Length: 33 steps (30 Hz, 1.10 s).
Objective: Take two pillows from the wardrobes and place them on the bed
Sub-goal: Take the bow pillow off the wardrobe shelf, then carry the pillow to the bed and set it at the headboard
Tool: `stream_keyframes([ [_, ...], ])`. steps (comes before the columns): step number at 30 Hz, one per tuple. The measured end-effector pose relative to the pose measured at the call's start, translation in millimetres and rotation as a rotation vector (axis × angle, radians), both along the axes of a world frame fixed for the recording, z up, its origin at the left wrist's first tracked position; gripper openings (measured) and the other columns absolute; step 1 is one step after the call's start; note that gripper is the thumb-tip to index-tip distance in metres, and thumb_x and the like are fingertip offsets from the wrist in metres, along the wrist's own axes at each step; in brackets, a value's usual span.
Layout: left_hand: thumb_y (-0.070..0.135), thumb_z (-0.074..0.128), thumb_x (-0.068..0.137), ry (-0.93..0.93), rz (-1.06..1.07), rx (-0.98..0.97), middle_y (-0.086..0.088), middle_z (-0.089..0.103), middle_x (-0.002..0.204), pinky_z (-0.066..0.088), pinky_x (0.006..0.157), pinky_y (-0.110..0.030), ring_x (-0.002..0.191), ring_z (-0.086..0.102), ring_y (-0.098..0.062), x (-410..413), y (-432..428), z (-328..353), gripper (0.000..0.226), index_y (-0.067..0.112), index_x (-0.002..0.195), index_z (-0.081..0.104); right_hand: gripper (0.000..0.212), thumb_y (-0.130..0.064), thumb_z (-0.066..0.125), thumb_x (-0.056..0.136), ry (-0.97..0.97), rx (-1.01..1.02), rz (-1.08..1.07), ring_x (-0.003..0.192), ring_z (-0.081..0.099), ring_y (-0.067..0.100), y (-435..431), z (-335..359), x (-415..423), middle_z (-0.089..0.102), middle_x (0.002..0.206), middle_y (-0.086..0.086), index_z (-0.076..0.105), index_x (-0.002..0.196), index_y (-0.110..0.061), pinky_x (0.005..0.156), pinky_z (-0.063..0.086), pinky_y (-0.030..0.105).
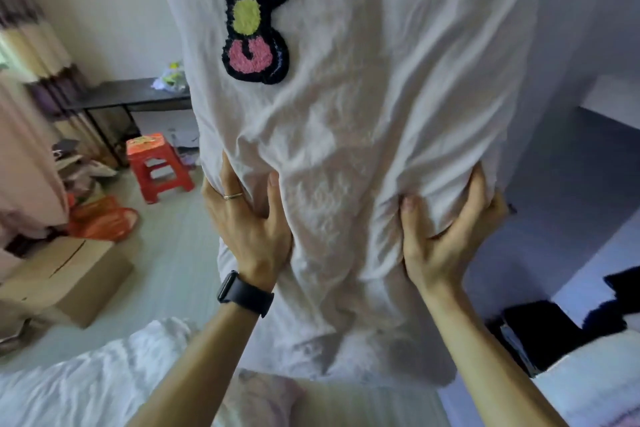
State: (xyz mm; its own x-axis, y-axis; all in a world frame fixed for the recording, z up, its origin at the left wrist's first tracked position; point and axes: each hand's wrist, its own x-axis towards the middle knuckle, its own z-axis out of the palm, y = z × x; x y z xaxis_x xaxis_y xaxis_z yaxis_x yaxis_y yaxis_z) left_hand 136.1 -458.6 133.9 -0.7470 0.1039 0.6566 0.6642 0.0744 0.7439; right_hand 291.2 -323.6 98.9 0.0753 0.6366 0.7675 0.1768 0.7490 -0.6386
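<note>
A large white pillow (363, 97) with a tufted pink, black and yellow-green bow patch fills the middle of the view, held upright in the air. My left hand (247, 218), with a ring and a dark wristwatch, grips its lower left side. My right hand (446, 236) grips its lower right side, fingers sunk into the fabric. White rumpled bedding of the bed (86, 381) lies at the bottom left, below the pillow. The wardrobe and any second pillow are out of sight.
A red plastic stool (157, 166) and a dark bench-like table (128, 97) stand at the left wall. A cardboard box (69, 281) and an orange bag (104, 218) lie on the floor. Dark items (554, 333) sit at the lower right.
</note>
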Motion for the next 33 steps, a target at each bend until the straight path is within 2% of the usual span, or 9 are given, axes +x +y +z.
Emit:
stream_keyframes([
  [6,0.049,0.046,0.094,-0.027,0.22,0.08,-0.025,0.044,0.127,0.039,0.106,-0.04,0.122,0.043,-0.031,-90.1,-75.0,-2.1,0.069,0.009,0.149,0.039,0.082,-0.061,0.067,0.085,0.007,0.014,0.286,0.127,0.045,0.035,-39.5,15.0,-106.9,0.038,0.137,0.028,0.041,0.147,-0.015,0.108,0.042,0.05],
  [11,0.043,0.052,0.096,0.016,0.378,0.176,0.006,0.044,0.115,0.042,0.103,-0.044,0.119,0.047,-0.025,-175.1,-112.1,3.7,0.057,0.018,0.146,0.043,0.083,-0.065,0.068,0.082,-0.031,0.028,0.43,0.124,0.047,0.026,-60.3,37.3,-210.8,0.043,0.135,0.019,0.046,0.147,-0.018,0.107,0.039,0.036],
  [14,0.048,0.059,0.094,-0.003,0.43,0.244,0.019,0.043,0.108,0.044,0.095,-0.027,0.111,0.051,-0.01,-231.8,-124.4,5.5,0.048,0.035,0.139,0.048,0.078,-0.055,0.074,0.084,-0.029,0.025,0.534,0.129,0.044,0.017,-59.9,44.6,-275.1,0.045,0.137,0.017,0.046,0.148,-0.018,0.109,0.042,0.044],
  [17,0.06,0.059,0.09,-0.04,0.442,0.225,0.019,0.041,0.109,0.039,0.083,-0.003,0.104,0.051,0.008,-276.9,-134.1,2.6,0.048,0.05,0.135,0.046,0.094,-0.058,0.078,0.079,-0.014,-0.089,0.653,0.132,0.033,-0.005,-50.4,43.3,-333.9,0.041,0.147,0.011,0.038,0.152,-0.016,0.113,0.03,0.015],
  [19,0.073,0.056,0.083,-0.076,0.448,0.145,0.008,0.043,0.109,0.042,0.077,-0.013,0.092,0.051,0.013,-299.3,-138.9,-2.1,0.06,0.055,0.138,0.04,0.117,-0.075,0.077,0.067,-0.032,-0.287,0.757,0.142,0.033,0.005,-43.2,40.5,-372.0,0.036,0.159,0.001,0.023,0.16,-0.027,0.114,0.024,0.01],
  [23,0.092,0.058,0.058,-0.119,0.351,-0.098,-0.002,0.036,0.128,0.038,0.091,-0.023,0.108,0.045,-0.014,-341.9,-143.7,-17.6,0.096,0.065,0.143,0.024,0.126,-0.09,0.074,0.051,-0.209,-0.453,0.871,0.142,0.044,0.022,-33.3,11.1,-440.2,0.039,0.159,-0.019,0.013,0.155,-0.052,0.118,0.037,0.049],
  [26,0.089,0.072,0.045,-0.159,0.379,-0.194,-0.001,0.034,0.124,0.039,0.097,-0.026,0.109,0.04,-0.016,-379.8,-139.4,-31.2,0.117,0.059,0.147,0.023,0.125,-0.078,0.086,0.051,-0.227,-0.478,0.982,0.138,0.047,0.01,-33.5,-18.2,-490.6,0.043,0.153,-0.02,0.021,0.154,-0.048,0.115,0.042,0.047],
  [31,0.088,0.078,0.039,-0.272,0.526,-0.19,0.006,0.033,0.121,0.037,0.096,-0.027,0.11,0.039,-0.013,-461.3,-125.5,-68.0,0.12,0.066,0.142,0.021,0.13,-0.067,0.095,0.048,-0.299,-0.466,1.078,0.139,0.045,0.014,-16.6,-49.6,-590.3,0.043,0.152,-0.017,0.022,0.154,-0.047,0.113,0.045,0.048],
  [33,0.084,0.082,0.039,-0.325,0.532,-0.143,0.014,0.039,0.127,0.04,0.093,-0.022,0.114,0.043,0.0,-498.9,-121.9,-89.8,0.123,0.067,0.143,0.019,0.128,-0.067,0.095,0.046,-0.324,-0.458,1.111,0.137,0.046,0.014,-6.9,-66.5,-638.2,0.045,0.149,-0.015,0.025,0.152,-0.047,0.111,0.046,0.048],
])
